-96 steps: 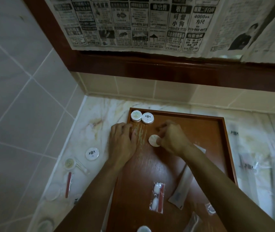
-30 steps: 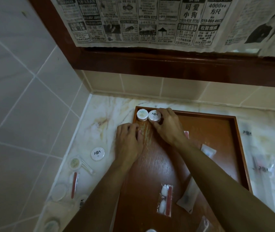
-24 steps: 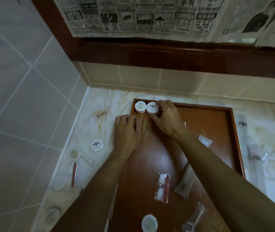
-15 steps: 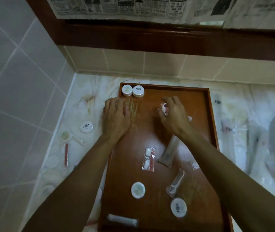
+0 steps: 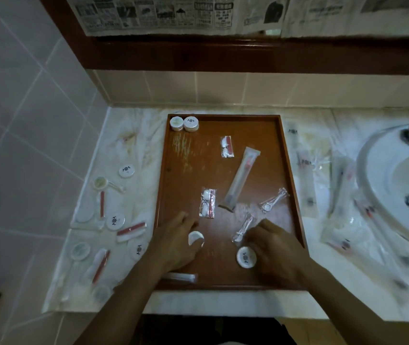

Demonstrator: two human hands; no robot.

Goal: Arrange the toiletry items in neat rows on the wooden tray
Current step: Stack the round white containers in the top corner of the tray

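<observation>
Two round white tubs [image 5: 184, 123] are set touching in the far left corner of the wooden tray [image 5: 289, 170], so a row is only begun. Near the front edge, a round disc [image 5: 195, 238] is pinched by the left hand [image 5: 177, 241], while a second, printed disc [image 5: 246, 256] is touched by the curled fingers of the right hand [image 5: 275, 247]; whether it is gripped cannot be told. The wrapped spoon [image 5: 243, 229] just beside that hand could be dragged askew. Loose sachets [image 5: 208, 202] could be swept aside if both discs are carried to the far row together.
</observation>
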